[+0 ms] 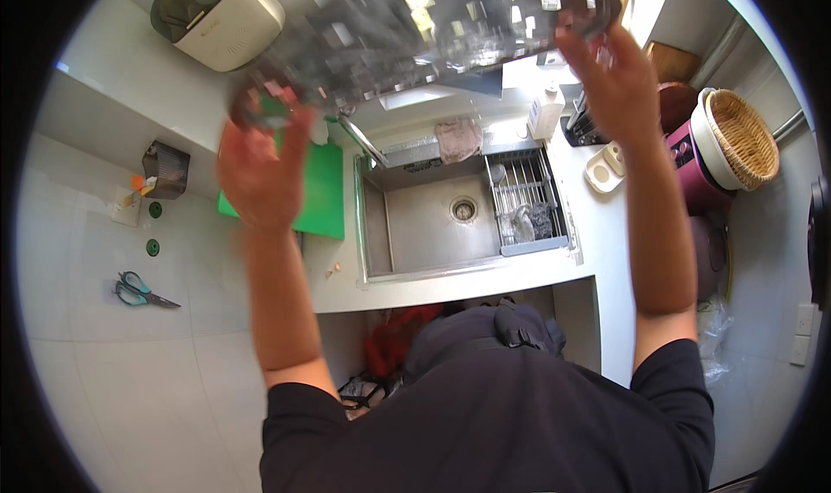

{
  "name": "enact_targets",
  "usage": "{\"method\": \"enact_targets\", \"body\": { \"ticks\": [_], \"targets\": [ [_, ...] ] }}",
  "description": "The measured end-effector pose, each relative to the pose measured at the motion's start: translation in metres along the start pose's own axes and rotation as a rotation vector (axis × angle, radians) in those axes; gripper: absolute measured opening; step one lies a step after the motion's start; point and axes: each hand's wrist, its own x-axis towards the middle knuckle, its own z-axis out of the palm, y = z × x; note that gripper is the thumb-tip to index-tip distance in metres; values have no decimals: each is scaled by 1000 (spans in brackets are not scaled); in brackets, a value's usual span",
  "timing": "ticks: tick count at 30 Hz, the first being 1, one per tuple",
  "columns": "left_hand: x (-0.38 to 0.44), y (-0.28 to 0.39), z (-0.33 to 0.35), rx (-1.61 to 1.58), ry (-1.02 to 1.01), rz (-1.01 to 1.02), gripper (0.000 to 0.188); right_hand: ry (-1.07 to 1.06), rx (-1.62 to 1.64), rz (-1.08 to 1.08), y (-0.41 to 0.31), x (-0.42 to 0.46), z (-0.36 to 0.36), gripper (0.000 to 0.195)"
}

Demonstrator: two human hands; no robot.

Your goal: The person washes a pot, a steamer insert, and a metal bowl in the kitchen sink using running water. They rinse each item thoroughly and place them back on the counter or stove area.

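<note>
A dark, see-through plastic tray (441, 32) with square openings is raised over the back of the counter, blurred by motion. My left hand (263, 175) grips its left end, thumb up along the rounded rim. At the opposite end, my right hand (613, 84) holds the other rim. Below the tray lies a stainless steel sink (422, 227) with its drain showing. A metal faucet (362, 139) leans over the sink's back left corner. Across the sink's right side sits a draining rack (532, 246) with a scrubber and a clear item. A green cutting board (322, 201) lies partly behind my left hand.
On the sink's back ledge lies a pink cloth (459, 139), near a white bottle (545, 113). A wicker basket (746, 142) tops a purple appliance (704, 175) at right. Scissors (139, 292) hang on the left wall. A cream bin (230, 32) stands at upper left.
</note>
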Motion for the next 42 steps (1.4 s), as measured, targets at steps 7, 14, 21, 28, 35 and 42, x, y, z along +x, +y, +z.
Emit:
{"method": "enact_targets", "body": {
  "ticks": [7,14,21,28,35,42],
  "targets": [
    [-312,-257,-5,682,-735,-325,11,-647,-376,-21,202,-283,134,11],
    [-216,-182,-2,130,-317,-390,20,-641,176,228,134,-168,72,27],
    [-130,-82,-56,476,-52,-128,12,-556,1017,87,13,-35,-39,63],
    [-256,-147,-22,258,199,-648,13,-481,1093,1239,167,-263,129,89],
    [-237,-96,5,-51,37,-944,20,-509,928,901,118,-235,112,75],
    [-9,34,-5,82,-339,-326,77,-276,884,221,52,-11,-27,24]
  ]
}}
